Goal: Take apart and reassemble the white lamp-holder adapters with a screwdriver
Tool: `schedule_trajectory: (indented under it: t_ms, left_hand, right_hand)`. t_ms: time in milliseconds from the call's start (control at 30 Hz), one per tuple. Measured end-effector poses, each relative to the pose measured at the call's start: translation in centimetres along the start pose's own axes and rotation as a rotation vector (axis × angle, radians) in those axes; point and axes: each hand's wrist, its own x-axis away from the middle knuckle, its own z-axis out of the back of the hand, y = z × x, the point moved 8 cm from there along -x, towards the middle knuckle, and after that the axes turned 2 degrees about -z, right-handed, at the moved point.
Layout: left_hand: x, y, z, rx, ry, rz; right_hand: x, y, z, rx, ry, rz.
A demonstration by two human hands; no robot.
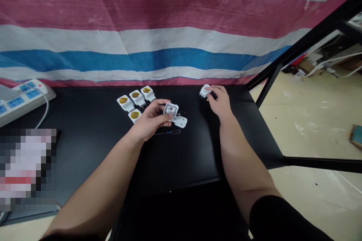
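Observation:
My left hand (151,120) is closed around a small white plastic lamp socket housing (171,109), its open hollow side facing up. Just below it lies a flat white cover plate (180,121) with small holes. Farther right, my right hand (220,99) pinches a white plug part (204,90) near the table's back edge; a small gold bit shows under the fingers. Beside the left hand stand several white plug-in lamp sockets (136,96) with gold threaded insides, one partly hidden by that hand. A thin screwdriver (174,132) with a clear handle lies below the left fingers.
A black table (183,158) carries everything. On its left are a white power strip (31,96) with blue outlets, a white cable (45,111) and a blurred-out object (28,162). A striped tarp (169,34) hangs behind; a black metal frame (271,79) borders the right.

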Motion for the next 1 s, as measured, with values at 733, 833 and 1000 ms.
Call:
schedule_trajectory:
  t_ms: [733,833,1000]
  left_hand:
    - [0.3,-1.3,-0.5,-0.084,-0.1,0.097]
    - [0.3,-1.3,-0.5,-0.078,-0.104,0.094]
    - [0.4,-1.3,-0.7,-0.084,-0.099,0.114]
  right_hand:
    - [1.2,3.1,1.4,0.064,-0.037,-0.353]
    - [1.4,3.2,1.3,0.108,-0.113,-0.371]
    - [1.7,2.9,0.9,0.112,-0.119,-0.36]
